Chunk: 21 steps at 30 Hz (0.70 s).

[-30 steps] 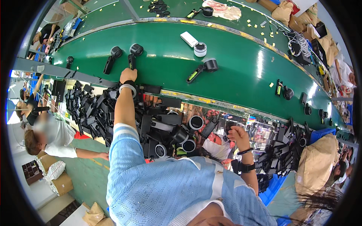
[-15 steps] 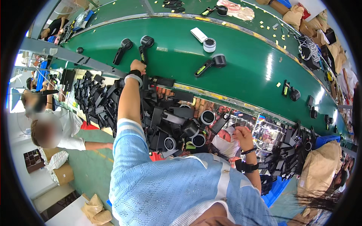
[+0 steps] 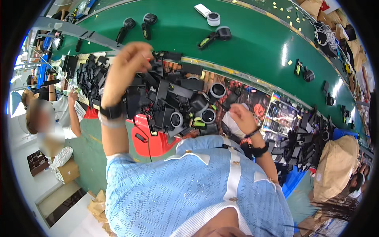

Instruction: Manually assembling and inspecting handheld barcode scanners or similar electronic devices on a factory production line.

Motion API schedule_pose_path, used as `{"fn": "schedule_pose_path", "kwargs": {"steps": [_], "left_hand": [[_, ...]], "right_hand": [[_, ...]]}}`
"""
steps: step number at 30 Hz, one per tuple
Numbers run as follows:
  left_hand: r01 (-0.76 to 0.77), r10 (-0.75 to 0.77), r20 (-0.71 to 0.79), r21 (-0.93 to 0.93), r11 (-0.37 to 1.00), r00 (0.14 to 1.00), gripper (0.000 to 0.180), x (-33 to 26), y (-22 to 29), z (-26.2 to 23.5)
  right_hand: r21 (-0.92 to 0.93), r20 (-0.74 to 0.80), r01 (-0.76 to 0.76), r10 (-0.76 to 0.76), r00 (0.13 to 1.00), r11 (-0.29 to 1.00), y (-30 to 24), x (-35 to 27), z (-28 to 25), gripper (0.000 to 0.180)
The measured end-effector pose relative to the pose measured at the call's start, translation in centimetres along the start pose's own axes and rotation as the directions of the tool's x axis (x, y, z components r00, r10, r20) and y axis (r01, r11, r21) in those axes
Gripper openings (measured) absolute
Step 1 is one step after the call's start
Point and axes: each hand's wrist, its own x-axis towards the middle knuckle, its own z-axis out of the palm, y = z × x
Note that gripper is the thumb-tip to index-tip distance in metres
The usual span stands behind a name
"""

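Note:
My left hand (image 3: 128, 65) is raised above the near edge of the belt, fingers loosely bent and nothing visible in them. Beyond it, on the green belt, lies a black handheld device (image 3: 147, 28) with a round head, like a small fan; a similar one (image 3: 126, 30) lies to its left. My right hand (image 3: 243, 118) hovers over the bench, its fingers loosely curled beside a white wrapped item (image 3: 230, 123). A blurred black piece (image 3: 233, 98) lies just past those fingertips; I cannot tell whether they touch. Between my hands is a heap of black parts (image 3: 173, 91) with several round, light-rimmed heads (image 3: 217, 90).
Farther along the green belt (image 3: 252, 47) lie a white device (image 3: 208, 14) and more black ones (image 3: 223, 34). A grey metal bar (image 3: 75, 29) crosses at upper left. A red stool (image 3: 152, 142) stands below the bench. A brown paper bag (image 3: 335, 170) is at right. Another person (image 3: 67, 114) works at left.
My left hand has drawn back from the black device, which stays on the belt. My right hand has shifted slightly left. The view has tilted, raising the belt and uncovering the red stool.

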Motion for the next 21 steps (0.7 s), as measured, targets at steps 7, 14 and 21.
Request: {"fn": "schedule_pose_path", "kwargs": {"steps": [7, 14, 21], "left_hand": [[0.069, -0.089, 0.21, 0.101, 0.993, 0.974, 0.019, -8.7, -9.7, 9.2], [-0.012, -0.01, 0.087, 0.251, 0.968, 0.996, 0.036, -8.1, -11.6, 14.0], [0.118, 0.182, 0.532, -0.481, 0.869, 0.827, 0.058, -5.7, -7.3, 17.1]], "right_hand": [[-0.439, -0.038, 0.364, -0.422, 0.906, 0.822, -3.8, 7.0, 2.6, 0.069], [-0.268, 0.083, 0.271, -0.258, 0.963, 0.925, -3.2, 6.8, 0.2, 0.066], [0.304, 0.048, 0.181, -0.205, 0.978, 0.935, -8.2, 0.4, -5.2, 0.069]]}}
